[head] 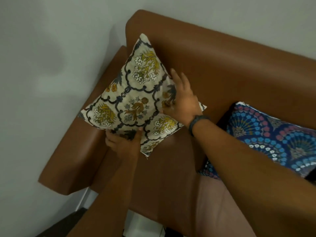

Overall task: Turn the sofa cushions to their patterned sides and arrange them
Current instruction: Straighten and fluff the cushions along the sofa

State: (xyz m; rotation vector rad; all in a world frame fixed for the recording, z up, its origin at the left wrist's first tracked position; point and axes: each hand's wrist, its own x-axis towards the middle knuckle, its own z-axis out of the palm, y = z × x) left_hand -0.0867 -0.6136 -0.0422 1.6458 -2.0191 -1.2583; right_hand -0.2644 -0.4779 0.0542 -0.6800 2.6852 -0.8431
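Floral cushion — left hand grips lower edge, right hand presses side

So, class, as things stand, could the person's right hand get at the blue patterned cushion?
Probably yes. The right hand lies flat on the floral cushion, gripping nothing, and the blue cushion sits on the sofa close by that forearm, with nothing between them.

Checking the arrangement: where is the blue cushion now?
In the head view, the blue cushion rests on the sofa at right, against its back, apart from the cream cushion further left.
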